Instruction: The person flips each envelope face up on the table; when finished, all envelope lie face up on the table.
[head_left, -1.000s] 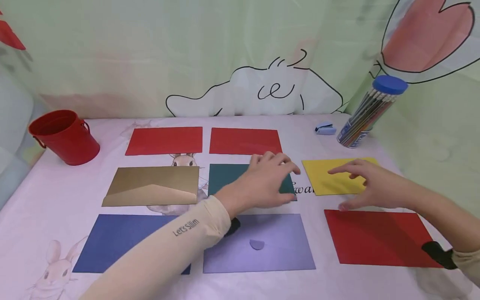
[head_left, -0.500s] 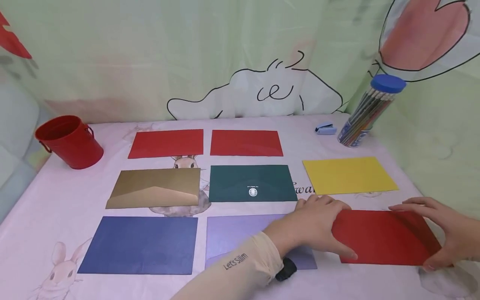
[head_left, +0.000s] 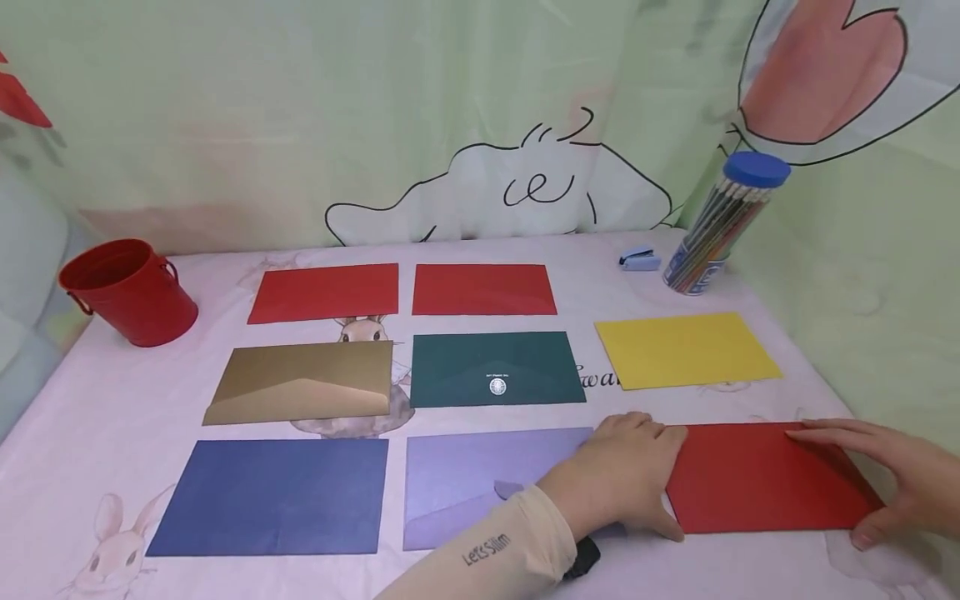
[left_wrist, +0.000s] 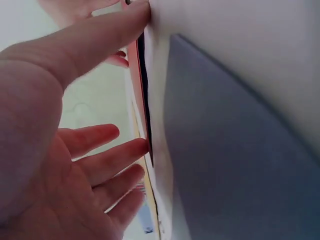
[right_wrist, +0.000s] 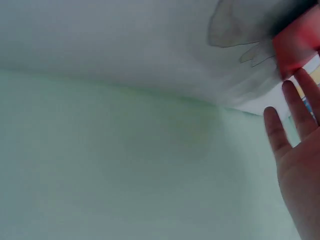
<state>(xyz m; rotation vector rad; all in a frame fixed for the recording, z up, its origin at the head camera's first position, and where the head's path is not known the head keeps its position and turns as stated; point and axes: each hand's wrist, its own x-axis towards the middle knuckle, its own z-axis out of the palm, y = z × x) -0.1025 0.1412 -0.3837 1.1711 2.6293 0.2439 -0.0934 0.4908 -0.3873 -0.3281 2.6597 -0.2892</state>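
A red envelope (head_left: 765, 479) lies flat at the near right of the table. My left hand (head_left: 630, 479) is at its left edge, fingers straight along the top corner and thumb at the lower corner. It lies over the right end of a lilac envelope (head_left: 465, 487). My right hand (head_left: 892, 479) touches the right edge, fingers stretched along the top and thumb at the lower corner. The left wrist view shows the left hand (left_wrist: 75, 150) with straight fingers against the red envelope's edge (left_wrist: 134, 100). The right wrist view shows the right hand (right_wrist: 300, 150) reaching to the red envelope (right_wrist: 295, 50).
Other envelopes lie in rows: two red (head_left: 326, 293), gold (head_left: 300, 382), dark green (head_left: 495, 368), yellow (head_left: 686, 350), blue (head_left: 273, 496). A red bucket (head_left: 127, 292) stands back left. A pencil tub (head_left: 720, 225) and a small blue object (head_left: 639, 260) stand back right.
Both hands came back from the green and yellow envelopes to the near red envelope and now frame its two ends. The envelope has shifted slightly and lies squarer.
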